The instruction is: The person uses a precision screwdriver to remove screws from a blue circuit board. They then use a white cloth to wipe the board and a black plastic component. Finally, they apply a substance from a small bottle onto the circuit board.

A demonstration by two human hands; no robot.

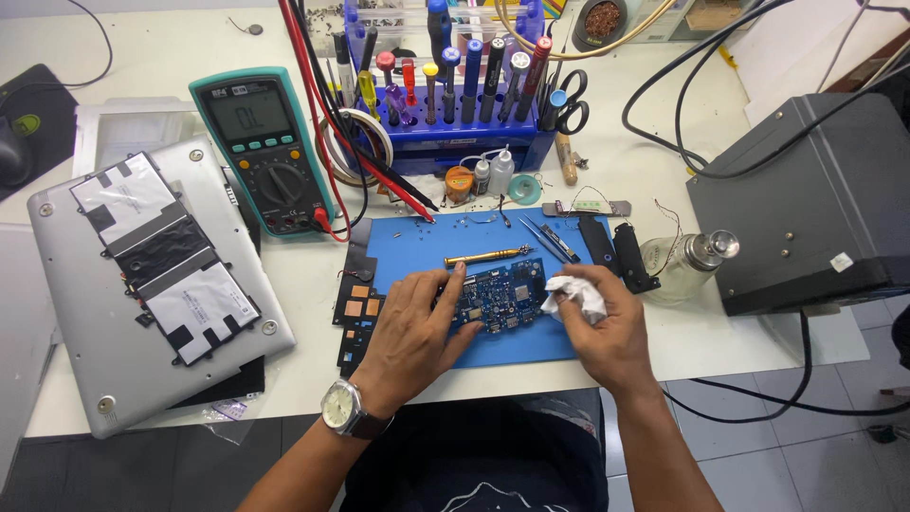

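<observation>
Left hand [417, 327] flat, pinning blue circuit board [498, 299]; right hand [607, 332] pinching white tissue [573, 294] (board's right edge).

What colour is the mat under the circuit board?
Blue; the mat shows best in the head view, under the circuit board.

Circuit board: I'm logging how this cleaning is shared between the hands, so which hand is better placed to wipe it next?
Probably the right hand: it holds the white tissue at the blue circuit board edge, while the left hand lies flat on the board.
</observation>
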